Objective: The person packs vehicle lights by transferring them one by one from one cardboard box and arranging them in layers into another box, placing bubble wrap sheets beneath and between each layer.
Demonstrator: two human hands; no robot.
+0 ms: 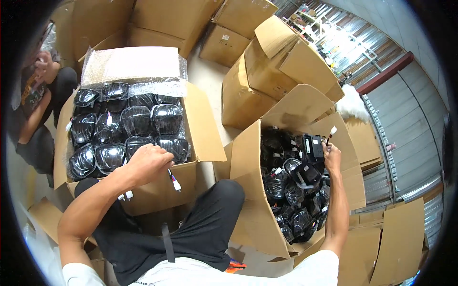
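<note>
My left hand (150, 164) is over the front edge of the left carton (171, 190), its fingers closed. A short wire lead with a white plug (176, 185) hangs down from the fingertips. Beneath and beyond that hand lie rows of glossy black lamp-like units (136, 119) in clear wrap. My right hand (332, 156) is closed at the side of a black lamp-like unit (312, 149) over the right carton (248, 190). From this grip another lead with a white plug (333, 130) sticks upward. Most of the right fingers are hidden.
Jumbled wrapped black units (293, 219) fill much of the right carton. Bubble wrap (183, 86) and a pale sheet (133, 62) lie at the left carton's back. Another person (36, 95) sits at far left. Stacked cartons (248, 95) stand behind; flattened cardboard (396, 238) is at right.
</note>
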